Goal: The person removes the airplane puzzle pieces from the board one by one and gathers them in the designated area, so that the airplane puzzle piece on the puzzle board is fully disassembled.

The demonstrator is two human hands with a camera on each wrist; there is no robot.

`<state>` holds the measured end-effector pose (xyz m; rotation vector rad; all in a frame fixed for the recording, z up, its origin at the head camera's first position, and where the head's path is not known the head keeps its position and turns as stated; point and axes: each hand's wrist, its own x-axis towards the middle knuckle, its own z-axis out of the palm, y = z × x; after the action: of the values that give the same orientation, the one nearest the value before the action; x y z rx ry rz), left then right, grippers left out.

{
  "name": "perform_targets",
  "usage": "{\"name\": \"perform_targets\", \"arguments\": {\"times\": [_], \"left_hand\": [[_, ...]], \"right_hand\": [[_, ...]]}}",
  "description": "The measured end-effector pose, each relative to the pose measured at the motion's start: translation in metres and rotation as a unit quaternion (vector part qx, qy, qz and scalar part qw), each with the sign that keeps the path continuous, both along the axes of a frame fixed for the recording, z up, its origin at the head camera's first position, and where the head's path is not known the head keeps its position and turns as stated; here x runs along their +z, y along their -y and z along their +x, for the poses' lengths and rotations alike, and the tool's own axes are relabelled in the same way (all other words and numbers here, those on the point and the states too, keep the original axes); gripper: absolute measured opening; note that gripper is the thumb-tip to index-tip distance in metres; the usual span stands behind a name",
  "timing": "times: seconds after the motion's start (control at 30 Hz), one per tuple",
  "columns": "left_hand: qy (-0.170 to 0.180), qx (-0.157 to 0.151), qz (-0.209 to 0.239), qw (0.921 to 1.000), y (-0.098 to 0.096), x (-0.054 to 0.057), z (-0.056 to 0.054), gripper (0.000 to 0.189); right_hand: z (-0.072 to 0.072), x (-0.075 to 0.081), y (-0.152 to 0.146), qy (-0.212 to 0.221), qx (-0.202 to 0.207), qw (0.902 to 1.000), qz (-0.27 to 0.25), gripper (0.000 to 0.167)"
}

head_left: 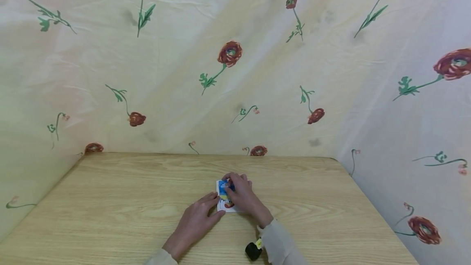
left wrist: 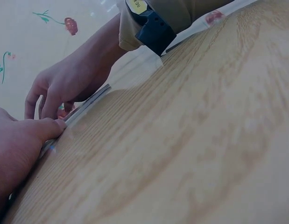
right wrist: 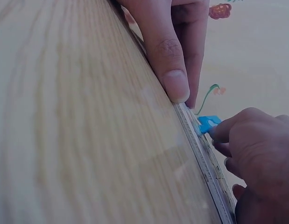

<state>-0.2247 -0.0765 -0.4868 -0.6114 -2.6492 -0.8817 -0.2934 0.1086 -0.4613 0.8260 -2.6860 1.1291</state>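
Note:
A small flat picture board (head_left: 221, 206) with a white border and blue, yellow and red print lies on the table. My left hand (head_left: 198, 218) holds it at its left side, the thumb by the near left corner and the fingertips at the left edge. Over the board's upper right part is my right hand (head_left: 243, 194), covering much of the picture. In the right wrist view its fingers pinch a small blue piece (right wrist: 208, 123), like a jigsaw piece, tilted up at the board's surface. The board's layered edge (right wrist: 200, 156) shows there.
The wood-grain table (head_left: 128, 199) extends around the board on all sides. A pale cloth with printed red flowers (head_left: 176, 60) hangs behind and at both sides. A black device with a yellow tag (head_left: 253, 251) sits at the right sleeve (head_left: 281, 242).

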Motion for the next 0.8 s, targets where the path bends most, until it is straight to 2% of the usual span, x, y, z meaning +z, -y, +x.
{"name": "perform_targets", "arguments": {"times": [0.23,0.5,0.8], "left_hand": [[-0.001,0.000,0.000,1.0000,0.000,-0.001,0.000,0.046],[0.007,0.000,0.003,1.0000,0.000,0.000,0.001,0.048],[0.015,0.006,0.014,0.9998,0.001,0.000,0.001,0.048]], "right_hand": [[0.004,0.003,-0.004,0.021,-0.005,0.9984,-0.052,0.020],[0.004,0.003,-0.020,0.019,-0.005,0.9971,-0.073,0.021],[0.011,0.005,-0.044,0.048,-0.054,0.9938,-0.084,0.020]]}}
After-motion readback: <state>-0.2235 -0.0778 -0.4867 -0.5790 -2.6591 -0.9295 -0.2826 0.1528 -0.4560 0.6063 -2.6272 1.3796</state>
